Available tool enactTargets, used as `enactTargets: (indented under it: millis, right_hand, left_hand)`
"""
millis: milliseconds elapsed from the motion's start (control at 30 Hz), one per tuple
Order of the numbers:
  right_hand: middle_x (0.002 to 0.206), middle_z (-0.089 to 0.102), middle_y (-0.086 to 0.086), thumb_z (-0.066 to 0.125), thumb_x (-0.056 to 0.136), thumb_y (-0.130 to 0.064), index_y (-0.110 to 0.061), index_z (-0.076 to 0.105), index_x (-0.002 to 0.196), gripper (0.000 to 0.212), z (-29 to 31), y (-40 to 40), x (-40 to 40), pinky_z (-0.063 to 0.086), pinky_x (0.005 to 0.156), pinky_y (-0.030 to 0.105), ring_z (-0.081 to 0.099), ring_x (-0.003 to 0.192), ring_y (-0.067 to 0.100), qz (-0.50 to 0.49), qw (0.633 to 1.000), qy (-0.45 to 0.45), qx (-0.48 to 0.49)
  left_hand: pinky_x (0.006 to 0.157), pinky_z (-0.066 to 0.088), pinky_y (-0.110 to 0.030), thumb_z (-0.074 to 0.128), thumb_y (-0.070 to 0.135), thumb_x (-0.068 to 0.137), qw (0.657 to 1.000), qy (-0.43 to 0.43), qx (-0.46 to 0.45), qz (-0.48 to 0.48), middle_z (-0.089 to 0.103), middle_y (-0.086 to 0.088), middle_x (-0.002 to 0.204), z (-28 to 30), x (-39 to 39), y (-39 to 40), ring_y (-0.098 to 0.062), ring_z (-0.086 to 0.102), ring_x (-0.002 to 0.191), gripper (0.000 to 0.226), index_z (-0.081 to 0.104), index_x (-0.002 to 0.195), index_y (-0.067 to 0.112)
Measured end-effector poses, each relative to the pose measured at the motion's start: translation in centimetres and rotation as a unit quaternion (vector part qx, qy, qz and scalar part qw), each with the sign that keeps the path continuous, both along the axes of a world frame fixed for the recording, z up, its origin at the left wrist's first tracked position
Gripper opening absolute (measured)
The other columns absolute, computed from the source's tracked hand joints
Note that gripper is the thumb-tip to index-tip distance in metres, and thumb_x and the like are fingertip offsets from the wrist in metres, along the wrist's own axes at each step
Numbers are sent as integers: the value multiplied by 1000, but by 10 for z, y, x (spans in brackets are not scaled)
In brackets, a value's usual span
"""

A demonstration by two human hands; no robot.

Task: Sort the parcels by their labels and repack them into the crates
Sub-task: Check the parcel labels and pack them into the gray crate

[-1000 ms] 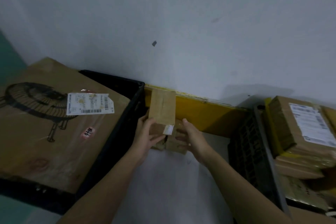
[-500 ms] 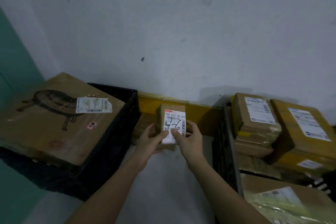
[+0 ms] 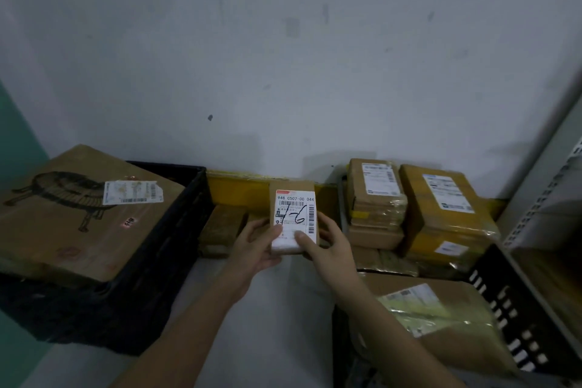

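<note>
At the left of the frame a black crate [image 3: 176,230] holds a large cardboard box [image 3: 78,214] printed with a line drawing and carrying a white label on its top face. The box fills the crate opening and stands above the rim. Just right of this crate, at lower centre, further small brown parcels [image 3: 225,227] lie on the floor against a yellow strip [image 3: 236,187] at the foot of the wall.

In the centre of the frame the small parcel [image 3: 294,217] is held clear of the floor, label face turned toward the camera. The label [image 3: 295,220] shows the printed code 948 C507-00 044 and a handwritten mark across the barcode. The left hand [image 3: 255,249] grips the parcel's left edge, thumb laid on the label face. The right hand [image 3: 330,246] grips the right edge, thumb on the lower part of the label. Both hands hold the parcel firmly.

At the right of the frame, a second crate [image 3: 519,318] holds stacked taped parcels [image 3: 441,214] at centre right and a larger labelled box [image 3: 441,324] at lower right.

The step in hand appears to be label inspection, before assignment to a crate. The next move calls for matching the code to the correct crate. The left crate offers no visible free space; the right crate is also well filled, so placement would likely be on top of existing parcels, set flat to prevent sliding.
</note>
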State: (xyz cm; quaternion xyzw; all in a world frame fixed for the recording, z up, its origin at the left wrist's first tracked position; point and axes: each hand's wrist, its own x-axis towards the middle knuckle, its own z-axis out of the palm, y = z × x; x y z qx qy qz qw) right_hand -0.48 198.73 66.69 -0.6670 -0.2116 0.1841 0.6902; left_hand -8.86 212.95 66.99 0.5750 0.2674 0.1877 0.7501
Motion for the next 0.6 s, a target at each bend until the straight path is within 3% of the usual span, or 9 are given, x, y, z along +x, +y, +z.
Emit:
enactTargets:
  millis: [100, 167, 333, 400, 467, 533, 600]
  right_hand:
    - [131, 65, -5, 77, 86, -30, -30, 49, 142, 63, 3, -28, 7, 55, 98, 45, 60, 122, 16, -29, 999, -4, 14]
    - [127, 67, -6, 77, 86, -27, -31, 50, 139, 59, 4, -51, 11, 56, 97, 43, 63, 119, 14, -54, 998, 3, 24]
    - [121, 70, 1, 75, 88, -22, -27, 52, 137, 55, -2, -117, 17, 58, 92, 44, 69, 110, 18, -123, 991, 43, 35]
    - [117, 71, 0, 75, 88, -25, -29, 53, 134, 51, -6, -142, 21, 60, 88, 41, 70, 106, 18, -164, 985, 53, 22]
    - [116, 71, 1, 73, 90, -30, -29, 53, 132, 46, -10, -166, 26, 60, 87, 41, 70, 104, 19, -203, 977, 64, 14]
    - [124, 67, 4, 70, 91, -40, -25, 52, 138, 53, -15, -185, 30, 58, 90, 44, 67, 109, 22, -238, 968, 72, -11]
    - [130, 63, 2, 66, 93, -46, -22, 48, 144, 59, -20, -201, 31, 55, 90, 41, 63, 114, 22, -262, 961, 66, -52]
  left_hand:
    - [83, 58, -43, 54, 52, 93, 1000, 5, 5, -18, 72, -3, 115, 7, 5, -24, -25, 71, 100, 39, 60, 122, 28]
    - [82, 56, -40, 35, 48, 104, 1000, 24, 13, -12, 71, -1, 112, 5, 11, -43, -25, 69, 100, 36, 58, 122, 27]
    - [98, 50, -44, 39, 32, 106, 980, 107, 139, -91, 58, 0, 128, -23, 30, -103, -22, 58, 111, 20, 50, 122, 34]
    - [99, 48, -37, 45, 32, 104, 968, 109, 168, -151, 55, 5, 127, -31, 34, -129, -15, 55, 113, 30, 42, 133, 35]
    - [97, 50, -36, 53, 37, 99, 948, 115, 224, -194, 52, 5, 141, -39, 40, -150, -14, 57, 117, 47, 33, 142, 39]
    - [77, 52, -31, 53, 32, 98, 917, 170, 296, -207, 30, -3, 160, -48, 44, -162, -20, 61, 106, 74, 6, 156, 39]
    - [57, 45, -24, 49, 16, 100, 892, 223, 346, -186, 5, -9, 166, -50, 44, -170, -18, 61, 84, 86, -14, 157, 29]
